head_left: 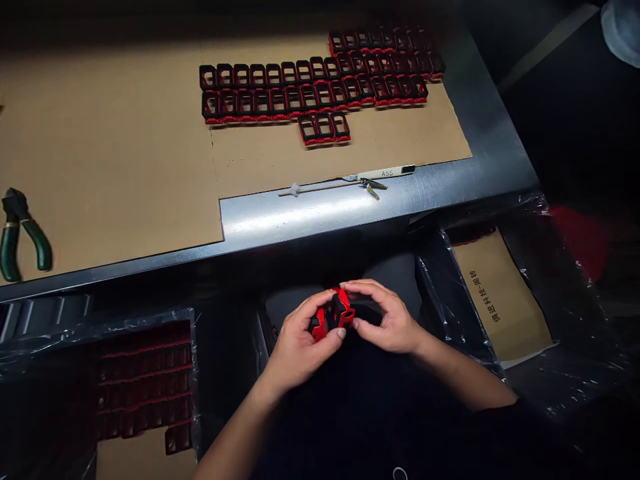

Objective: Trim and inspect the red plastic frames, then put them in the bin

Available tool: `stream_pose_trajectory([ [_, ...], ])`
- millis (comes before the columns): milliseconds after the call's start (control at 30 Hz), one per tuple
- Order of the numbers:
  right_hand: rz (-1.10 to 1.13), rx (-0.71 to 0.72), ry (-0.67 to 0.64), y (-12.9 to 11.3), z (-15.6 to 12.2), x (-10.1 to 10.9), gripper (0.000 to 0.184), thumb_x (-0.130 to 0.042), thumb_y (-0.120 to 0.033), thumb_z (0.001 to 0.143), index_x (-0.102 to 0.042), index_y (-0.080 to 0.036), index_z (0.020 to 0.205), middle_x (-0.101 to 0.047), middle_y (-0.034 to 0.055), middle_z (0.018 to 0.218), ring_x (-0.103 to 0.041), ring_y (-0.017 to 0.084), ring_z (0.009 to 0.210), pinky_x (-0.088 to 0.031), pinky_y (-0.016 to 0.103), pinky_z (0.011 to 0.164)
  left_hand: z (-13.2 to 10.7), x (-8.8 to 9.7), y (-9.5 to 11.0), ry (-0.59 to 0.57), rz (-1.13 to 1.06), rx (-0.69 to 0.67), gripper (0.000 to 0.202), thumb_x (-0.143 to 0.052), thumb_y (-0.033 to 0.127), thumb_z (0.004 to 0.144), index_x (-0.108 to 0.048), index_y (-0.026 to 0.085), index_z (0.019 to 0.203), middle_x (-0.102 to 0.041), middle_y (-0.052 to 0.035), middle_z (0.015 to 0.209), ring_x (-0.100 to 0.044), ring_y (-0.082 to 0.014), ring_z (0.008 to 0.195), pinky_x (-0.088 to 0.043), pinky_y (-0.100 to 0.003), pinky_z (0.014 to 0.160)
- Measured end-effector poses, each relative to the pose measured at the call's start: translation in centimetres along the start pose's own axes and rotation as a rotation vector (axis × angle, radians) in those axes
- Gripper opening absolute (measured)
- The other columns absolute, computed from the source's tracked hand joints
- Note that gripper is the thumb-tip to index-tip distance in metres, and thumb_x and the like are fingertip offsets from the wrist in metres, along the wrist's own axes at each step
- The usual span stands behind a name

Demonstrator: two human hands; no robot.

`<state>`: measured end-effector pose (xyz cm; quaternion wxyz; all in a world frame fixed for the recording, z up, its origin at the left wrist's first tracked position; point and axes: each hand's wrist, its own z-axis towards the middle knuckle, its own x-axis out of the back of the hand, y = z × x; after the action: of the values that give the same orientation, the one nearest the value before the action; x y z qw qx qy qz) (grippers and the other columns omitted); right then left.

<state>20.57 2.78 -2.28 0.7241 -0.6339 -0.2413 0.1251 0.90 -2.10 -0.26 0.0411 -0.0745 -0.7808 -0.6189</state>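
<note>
Left hand [300, 343] and right hand [387, 319] are gripping a red-black plastic frame [333, 313], with more frames [315, 87] lying ahead on a steel bench [320, 213].

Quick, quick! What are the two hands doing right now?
Left hand: closed, holding a red and black plastic frame.
Right hand: closed, holding the same frame.

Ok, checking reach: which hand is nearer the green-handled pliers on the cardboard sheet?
Left hand: nearer, down and right of the green-handled pliers. Right hand: farther, beyond the left hand.
</note>
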Motion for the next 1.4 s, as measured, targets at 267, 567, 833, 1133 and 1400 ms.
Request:
stream_pose_trajectory([
  [267,0.349,-0.333,-0.004,-1.1,0.2,0.7,0.029,-0.067,-0.044,0.089,-0.071,-0.019,0.104,-0.063,-0.0004,0.072,-0.056,0.011,0.059,-0.05,0.025,0.057,0.1,0.3,-0.2,0.008,0.198,-0.121,0.042,-0.068,0.023,0.081,-0.066,0.024,0.123,-0.072,-0.0081,0.111,-0.071,-0.0221,0.097,-0.059,-0.033,0.083],
  [567,0.457,-0.298,-0.053,-1.8,0.3,0.6,0.022,-0.067,-0.04,0.091,-0.071,-0.018,0.09,-0.06,-0.0019,0.063,-0.054,0.01,0.054,-0.045,0.023,0.054,0.1,0.3,-0.4,-0.005,0.279,-0.295,0.042,-0.065,0.016,0.086,-0.062,0.026,0.126,-0.069,-0.0086,0.115,-0.071,-0.0205,0.101,-0.059,-0.033,0.087],
  [833,0.431,-0.27,-0.128,-1.9,0.1,0.9,0.027,-0.062,-0.039,0.094,-0.073,-0.016,0.084,-0.057,-0.0023,0.056,-0.05,0.01,0.051,-0.042,0.023,0.053,0.1,0.4,-0.7,-0.014,0.3,-0.415,0.047,-0.064,0.01,0.086,-0.062,0.027,0.13,-0.068,-0.0086,0.116,-0.071,-0.0202,0.102,-0.061,-0.031,0.086],
  [1133,0.448,-0.337,-0.15,-1.3,-0.2,0.2,0.021,-0.08,-0.035,0.078,-0.075,-0.015,0.082,-0.051,-0.0049,0.057,-0.041,0.007,0.051,-0.036,0.022,0.05,0.1,0.3,-1.2,-0.009,0.383,-0.497,0.047,-0.062,0.01,0.088,-0.058,0.025,0.133,-0.068,-0.0117,0.122,-0.07,-0.0216,0.109,-0.062,-0.033,0.09],
  [1400,0.165,-0.06,-0.06,-1.7,-0.1,0.2,0.013,-0.076,-0.027,0.084,-0.077,-0.015,0.082,-0.056,-0.0017,0.058,-0.049,0.009,0.053,-0.04,0.022,0.051,-0.2,0.6,-1.5,0.178,0.137,-0.189,0.033,-0.062,0.019,0.089,-0.064,0.022,0.122,-0.07,-0.0096,0.121,-0.07,-0.0238,0.108,-0.061,-0.035,0.087],
])
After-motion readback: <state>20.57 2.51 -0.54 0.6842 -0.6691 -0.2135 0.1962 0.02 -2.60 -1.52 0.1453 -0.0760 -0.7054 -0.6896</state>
